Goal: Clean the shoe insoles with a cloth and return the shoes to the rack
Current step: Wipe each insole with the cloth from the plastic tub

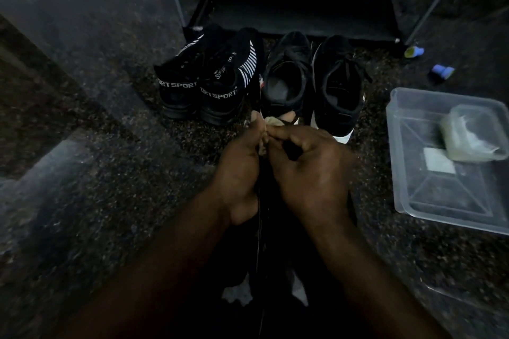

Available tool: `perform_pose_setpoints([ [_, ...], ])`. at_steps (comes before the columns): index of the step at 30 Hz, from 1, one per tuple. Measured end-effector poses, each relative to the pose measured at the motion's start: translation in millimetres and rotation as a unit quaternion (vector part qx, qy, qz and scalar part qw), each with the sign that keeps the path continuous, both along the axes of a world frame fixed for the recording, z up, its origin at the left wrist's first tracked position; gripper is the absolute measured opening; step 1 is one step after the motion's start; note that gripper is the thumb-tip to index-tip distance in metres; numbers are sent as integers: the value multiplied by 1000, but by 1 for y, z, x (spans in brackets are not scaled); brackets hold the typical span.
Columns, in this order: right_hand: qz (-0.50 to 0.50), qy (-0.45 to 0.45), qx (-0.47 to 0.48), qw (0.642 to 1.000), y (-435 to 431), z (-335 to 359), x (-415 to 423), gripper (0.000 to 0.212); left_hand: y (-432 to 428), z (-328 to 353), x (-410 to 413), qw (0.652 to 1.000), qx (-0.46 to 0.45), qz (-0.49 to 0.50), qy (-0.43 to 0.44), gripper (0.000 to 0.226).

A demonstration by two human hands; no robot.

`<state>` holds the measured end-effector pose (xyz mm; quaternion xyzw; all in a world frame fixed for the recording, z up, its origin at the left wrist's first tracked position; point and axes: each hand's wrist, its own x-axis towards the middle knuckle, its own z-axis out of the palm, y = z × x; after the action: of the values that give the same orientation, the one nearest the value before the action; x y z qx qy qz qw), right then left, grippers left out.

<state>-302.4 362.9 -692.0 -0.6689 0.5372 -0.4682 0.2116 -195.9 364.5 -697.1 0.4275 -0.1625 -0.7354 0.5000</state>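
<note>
Beige cloth is pinched by your left hand and right hand, just before the shoes; left of the shoes, open floor.

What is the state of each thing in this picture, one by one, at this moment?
left hand: curled, pinching the pale cloth.
right hand: curled, pinching the same cloth.
SPORT shoes: upright on the floor, side by side.
white-soled black shoes: upright on the floor, off the rack.
clear tub: lidless, holding a folded pale wad.
</note>
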Motion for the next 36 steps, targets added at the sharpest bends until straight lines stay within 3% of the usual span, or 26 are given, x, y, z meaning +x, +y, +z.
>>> perform_pose_setpoints([
  [5,-87,24,-1,996,-10,-6,-20,14,4,-4,-4,1000,5,-25,4,63],
  [11,-6,13,-9,1000,1,0,3,14,0,-4,2,999,-1,13,-35,69],
  [15,-82,41,-8,996,-9,-2,-15,12,2,-5,0,997,-8,-20,-76,77],
  [19,-70,23,1,997,-9,1,-14,13,7,5,-4,992,-18,-28,-122,69],
  [23,-23,62,-15,998,-4,-1,-3,12,5,7,-2,992,-21,-7,-124,64],
  [28,-84,43,40,995,-19,-14,-25,17,9,7,-1,990,-6,-20,-138,65],
  [33,7,48,1,999,-3,-11,1,13,7,-1,5,994,-9,-3,-107,65],
  [36,-42,93,9,995,-5,-20,-7,17,7,-8,9,993,-6,-22,-112,70],
])
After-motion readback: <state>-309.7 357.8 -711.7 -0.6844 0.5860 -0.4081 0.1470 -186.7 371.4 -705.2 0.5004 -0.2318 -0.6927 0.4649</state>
